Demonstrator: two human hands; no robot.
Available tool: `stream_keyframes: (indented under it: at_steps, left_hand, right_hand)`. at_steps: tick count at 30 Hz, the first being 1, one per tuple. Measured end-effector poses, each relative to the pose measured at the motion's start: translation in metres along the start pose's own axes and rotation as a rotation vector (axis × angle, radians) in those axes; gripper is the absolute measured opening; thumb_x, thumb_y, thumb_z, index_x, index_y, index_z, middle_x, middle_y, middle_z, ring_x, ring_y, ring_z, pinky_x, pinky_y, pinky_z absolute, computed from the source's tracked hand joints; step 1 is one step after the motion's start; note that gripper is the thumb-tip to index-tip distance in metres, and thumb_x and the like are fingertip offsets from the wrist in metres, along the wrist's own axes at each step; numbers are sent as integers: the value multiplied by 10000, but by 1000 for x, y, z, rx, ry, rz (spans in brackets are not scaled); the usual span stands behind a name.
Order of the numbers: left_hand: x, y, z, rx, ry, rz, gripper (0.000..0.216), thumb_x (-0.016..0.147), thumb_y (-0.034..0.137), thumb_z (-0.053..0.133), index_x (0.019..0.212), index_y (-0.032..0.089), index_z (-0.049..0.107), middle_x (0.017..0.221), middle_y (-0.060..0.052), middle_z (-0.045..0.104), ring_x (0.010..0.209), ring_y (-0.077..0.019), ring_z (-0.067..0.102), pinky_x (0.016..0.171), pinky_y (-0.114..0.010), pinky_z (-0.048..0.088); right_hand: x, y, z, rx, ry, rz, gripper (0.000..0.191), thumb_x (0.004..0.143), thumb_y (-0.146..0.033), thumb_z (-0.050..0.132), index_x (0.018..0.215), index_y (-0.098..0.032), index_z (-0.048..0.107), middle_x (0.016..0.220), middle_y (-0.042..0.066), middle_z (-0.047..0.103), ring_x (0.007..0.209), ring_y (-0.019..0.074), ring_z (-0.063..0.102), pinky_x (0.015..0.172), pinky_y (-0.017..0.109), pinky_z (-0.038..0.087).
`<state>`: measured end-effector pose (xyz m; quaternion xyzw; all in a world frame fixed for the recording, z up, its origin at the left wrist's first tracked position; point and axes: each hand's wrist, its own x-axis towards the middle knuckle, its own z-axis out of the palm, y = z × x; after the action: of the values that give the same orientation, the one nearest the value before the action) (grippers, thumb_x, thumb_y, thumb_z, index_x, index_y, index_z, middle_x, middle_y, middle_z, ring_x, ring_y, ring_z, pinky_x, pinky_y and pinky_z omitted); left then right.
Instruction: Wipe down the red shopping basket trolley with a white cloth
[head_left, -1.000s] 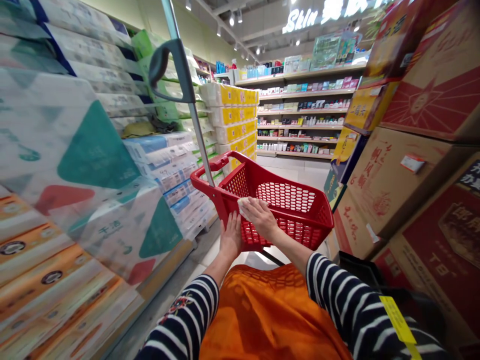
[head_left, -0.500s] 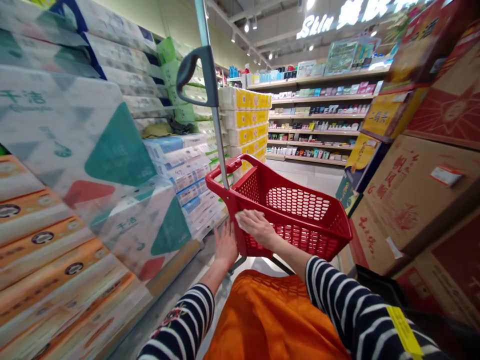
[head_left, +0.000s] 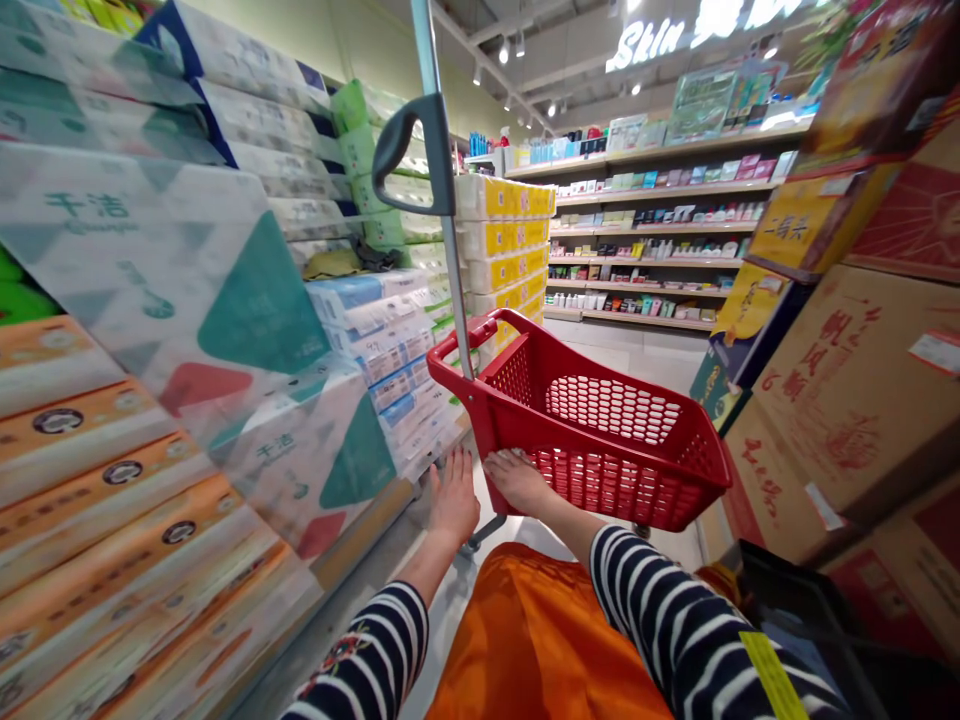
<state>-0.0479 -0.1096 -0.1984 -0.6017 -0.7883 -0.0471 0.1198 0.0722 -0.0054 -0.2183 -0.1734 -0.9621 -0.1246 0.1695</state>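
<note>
A red plastic shopping basket (head_left: 600, 430) on a wheeled frame stands right in front of me, with slotted sides and no goods visible inside. From its near left corner rises a metal pole with a grey loop handle (head_left: 416, 155). My right hand (head_left: 517, 478) lies against the basket's near side, low down, its fingers stretched out and flat. Beside the basket's left edge is my left hand (head_left: 454, 500), fingers extended and apart from anything held. Whether it touches the basket I cannot tell.
Stacked tissue packs (head_left: 142, 260) line the left side, orange ones (head_left: 112, 480) nearest. Cardboard cartons (head_left: 862, 370) are piled on the right. Yellow-and-white packs (head_left: 502, 240) rise behind the basket. Shelves of skincare goods (head_left: 645, 230) run across the back.
My right hand has slid slightly down and right along the basket's side. The whole scene has shifted a little rightward in view. My left hand stays beside the basket.
</note>
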Motion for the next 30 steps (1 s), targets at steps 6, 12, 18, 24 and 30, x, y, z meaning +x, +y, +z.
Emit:
stream_keyframes:
  at_steps: [6, 12, 18, 24, 30]
  left_hand:
    - [7, 18, -4, -36, 46, 44, 650, 765, 206, 380, 1385, 71, 239, 1480, -141, 183, 1369, -252, 138, 1080, -542, 138]
    - [7, 45, -10, -77, 40, 91, 656, 757, 182, 371, 1386, 61, 230, 1484, -129, 173, 1368, -245, 146, 1082, -540, 144]
    - [-6, 68, -6, -110, -13, 208, 683, 740, 176, 382, 1394, 69, 215, 1489, -111, 157, 1368, -240, 142, 1090, -538, 131]
    - [1, 91, -14, -124, 3, 256, 690, 726, 149, 385, 1393, 76, 222, 1492, -114, 144, 1373, -238, 119, 1091, -529, 130]
    - [4, 123, -25, -111, 33, 346, 706, 733, 165, 382, 1404, 74, 181, 1498, -112, 120, 1379, -237, 81, 1097, -530, 105]
  right_hand:
    - [-4, 23, -47, -32, 273, -39, 369, 906, -138, 383, 1256, -184, 493, 1348, 64, 456, 1321, 226, 274, 1083, 441, 248]
    - [-29, 52, -51, -97, 295, 46, 458, 893, -78, 340, 1339, -171, 393, 1357, 62, 445, 1316, 213, 288, 1083, 426, 249]
    - [-93, 35, -11, -15, 6, 115, 407, 886, -112, 390, 1279, -177, 471, 1285, 82, 521, 1211, 211, 443, 1017, 403, 361]
    - [-102, 55, -54, -78, 247, 64, 431, 905, -94, 334, 1312, -193, 435, 1327, 55, 481, 1312, 210, 297, 1078, 433, 262]
    - [-124, 82, -58, -133, 298, 127, 452, 891, -68, 348, 1317, -198, 428, 1312, 62, 497, 1291, 211, 336, 1060, 441, 288]
